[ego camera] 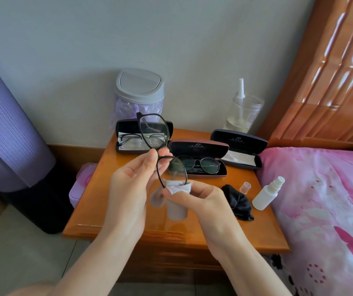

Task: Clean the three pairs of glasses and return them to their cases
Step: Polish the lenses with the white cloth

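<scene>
**Left hand** (132, 180): raised above the nightstand (111, 199), palm turned inward. My thumb and forefinger pinch the bridge of the black-framed glasses (153, 131).

**Right hand** (197, 199): above the nightstand's front half. My thumb and fingers are curled and pinch the grey cloth (176, 208) over the lower rim.

**Black-framed glasses**: thin dark rims with oval lenses, held on end in the air above the nightstand's middle, one lens over the other.

**Grey cloth**: soft and matte, folded round the lower lens, with its tail hanging down.

**Left case** (124, 127): at the nightstand's back left. Hard shell, lid open, with a thin-rimmed pair (137, 139) lying inside.

**Maroon case** (199, 148): at the nightstand's centre back, open, holding round dark-rimmed glasses (205, 165).

**Navy case** (238, 139): at the nightstand's back right, open, holding a pale cloth (239, 157).

**Black cloth** (237, 201): crumpled at the nightstand's right side.

**Spray bottle** (267, 195): white plastic, lying tilted at the nightstand's right edge. Its clear cap (245, 187) stands just beside it.

**Nightstand**: glossy orange-brown wood.

**Bin** (139, 84): behind the nightstand's back left corner, grey swing lid, purple liner.

**Clear jar** (244, 112): at the nightstand's back right, holding some liquid.

**Bed** (320, 199): to the right of the nightstand, with a pink floral cover and a carved wooden headboard (331, 82).

**Purple mat** (6, 124): rolled, to the left of the nightstand.
</scene>
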`<move>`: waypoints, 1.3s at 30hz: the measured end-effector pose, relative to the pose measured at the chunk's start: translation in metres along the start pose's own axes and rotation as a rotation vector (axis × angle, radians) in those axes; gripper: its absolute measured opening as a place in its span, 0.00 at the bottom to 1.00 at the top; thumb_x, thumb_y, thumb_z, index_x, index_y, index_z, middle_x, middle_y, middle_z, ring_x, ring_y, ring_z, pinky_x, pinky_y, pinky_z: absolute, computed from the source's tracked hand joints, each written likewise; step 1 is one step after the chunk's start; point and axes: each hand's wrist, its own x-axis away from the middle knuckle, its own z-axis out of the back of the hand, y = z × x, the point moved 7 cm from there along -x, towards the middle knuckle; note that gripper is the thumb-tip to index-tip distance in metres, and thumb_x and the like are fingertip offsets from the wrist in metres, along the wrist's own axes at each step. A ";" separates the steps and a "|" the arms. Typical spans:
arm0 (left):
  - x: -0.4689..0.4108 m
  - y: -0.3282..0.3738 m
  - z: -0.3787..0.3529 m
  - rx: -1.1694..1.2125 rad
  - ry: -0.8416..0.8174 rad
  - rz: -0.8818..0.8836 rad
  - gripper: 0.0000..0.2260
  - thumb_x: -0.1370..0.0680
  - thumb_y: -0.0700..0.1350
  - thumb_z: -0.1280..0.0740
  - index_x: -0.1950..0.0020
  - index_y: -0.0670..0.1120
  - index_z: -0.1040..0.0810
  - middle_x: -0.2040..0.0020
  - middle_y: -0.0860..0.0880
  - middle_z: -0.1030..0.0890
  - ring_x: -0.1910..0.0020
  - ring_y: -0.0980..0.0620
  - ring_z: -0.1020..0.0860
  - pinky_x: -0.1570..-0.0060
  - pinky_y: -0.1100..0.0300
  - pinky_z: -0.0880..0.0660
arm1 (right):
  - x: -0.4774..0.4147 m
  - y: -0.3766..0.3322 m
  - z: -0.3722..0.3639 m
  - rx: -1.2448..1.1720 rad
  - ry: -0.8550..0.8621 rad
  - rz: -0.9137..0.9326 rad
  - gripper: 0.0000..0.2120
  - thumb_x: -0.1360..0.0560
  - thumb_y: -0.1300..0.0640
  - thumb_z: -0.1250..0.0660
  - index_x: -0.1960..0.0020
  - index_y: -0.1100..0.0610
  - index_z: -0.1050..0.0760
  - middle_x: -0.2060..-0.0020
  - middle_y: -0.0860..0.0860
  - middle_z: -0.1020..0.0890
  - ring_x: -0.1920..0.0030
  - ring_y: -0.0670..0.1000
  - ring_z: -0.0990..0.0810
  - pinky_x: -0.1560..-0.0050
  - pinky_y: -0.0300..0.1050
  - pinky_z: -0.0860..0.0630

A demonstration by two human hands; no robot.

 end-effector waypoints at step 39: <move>0.002 -0.002 -0.002 -0.029 -0.031 0.052 0.10 0.32 0.50 0.34 0.57 0.49 0.16 0.56 0.51 0.14 0.52 0.55 0.16 0.47 0.57 0.23 | 0.000 -0.006 0.003 0.090 -0.032 0.044 0.15 0.35 0.49 0.28 0.54 0.57 0.16 0.59 0.55 0.16 0.61 0.45 0.21 0.62 0.34 0.25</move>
